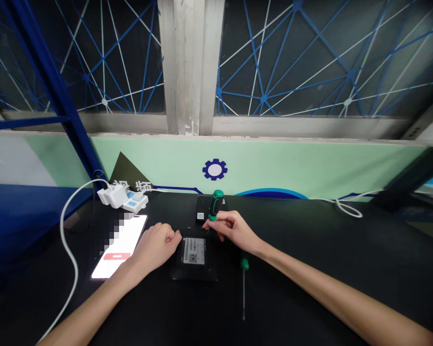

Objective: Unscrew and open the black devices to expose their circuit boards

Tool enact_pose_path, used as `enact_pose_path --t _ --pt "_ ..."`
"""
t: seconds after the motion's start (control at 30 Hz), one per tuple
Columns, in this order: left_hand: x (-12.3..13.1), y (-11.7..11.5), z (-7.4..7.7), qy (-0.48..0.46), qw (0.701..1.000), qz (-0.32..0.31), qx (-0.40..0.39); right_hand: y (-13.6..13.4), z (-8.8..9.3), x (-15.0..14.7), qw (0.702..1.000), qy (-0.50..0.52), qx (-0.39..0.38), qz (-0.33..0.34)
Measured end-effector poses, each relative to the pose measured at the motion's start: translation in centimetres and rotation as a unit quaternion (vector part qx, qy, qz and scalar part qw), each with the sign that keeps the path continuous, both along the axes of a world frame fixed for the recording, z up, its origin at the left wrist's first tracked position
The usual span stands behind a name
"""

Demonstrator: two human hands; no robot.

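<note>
A flat black device [194, 259] with a white label lies on the black table [310, 269]. My left hand [158, 244] rests curled as a loose fist against the device's left edge. My right hand [231, 229] pinches a green-and-black handled screwdriver [215, 204], held upright with its tip at the device's top right corner. A smaller black box [202, 211] with a white sticker sits just behind the screwdriver.
A lit phone [120, 246] lies to the left of my left hand. A white charger and power strip [122, 198] with a white cable [68, 250] sit at the back left. A second green-handled screwdriver [243, 288] lies beside my right forearm. A green wall runs behind the table.
</note>
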State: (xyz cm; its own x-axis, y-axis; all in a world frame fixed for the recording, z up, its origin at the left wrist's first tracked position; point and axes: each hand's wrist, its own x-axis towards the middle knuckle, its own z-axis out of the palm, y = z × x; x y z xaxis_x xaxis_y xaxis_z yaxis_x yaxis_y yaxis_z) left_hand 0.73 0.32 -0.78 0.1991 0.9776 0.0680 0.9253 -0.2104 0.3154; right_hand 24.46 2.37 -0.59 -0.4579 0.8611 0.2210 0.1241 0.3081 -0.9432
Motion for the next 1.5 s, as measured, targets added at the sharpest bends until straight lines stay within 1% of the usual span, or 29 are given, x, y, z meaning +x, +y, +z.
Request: enact_pose_path --t 0.13,0.27,0.5,0.67,0.9,1.17,1.5 --pt "0.07 -0.06 0.08 0.0 1.0 0.001 -0.005 0.02 -0.09 -0.2 1.0 0.003 -0.021 -0.018" --pt "0.02 -0.06 -0.03 0.001 1.0 0.001 -0.001 0.07 -0.28 -0.44 0.997 0.038 -0.057 -0.02" --pt "0.02 0.02 -0.07 -0.003 1.0 -0.004 0.004 0.02 -0.34 -0.47 0.996 0.05 -0.068 -0.013" --pt "-0.01 -0.08 -0.02 -0.004 1.0 -0.002 -0.002 0.03 -0.24 -0.43 0.997 0.051 -0.065 -0.012" --pt "-0.01 -0.04 0.1 0.006 1.0 0.002 -0.003 0.14 -0.4 -0.19 0.999 0.025 -0.045 -0.01" --pt "-0.1 0.07 -0.2 0.004 1.0 -0.003 0.004 -0.03 -0.2 -0.06 1.0 -0.001 -0.03 -0.007" --pt "-0.13 -0.01 -0.07 -0.002 1.0 -0.008 0.007 0.08 0.14 0.29 1.0 -0.009 0.01 0.012"
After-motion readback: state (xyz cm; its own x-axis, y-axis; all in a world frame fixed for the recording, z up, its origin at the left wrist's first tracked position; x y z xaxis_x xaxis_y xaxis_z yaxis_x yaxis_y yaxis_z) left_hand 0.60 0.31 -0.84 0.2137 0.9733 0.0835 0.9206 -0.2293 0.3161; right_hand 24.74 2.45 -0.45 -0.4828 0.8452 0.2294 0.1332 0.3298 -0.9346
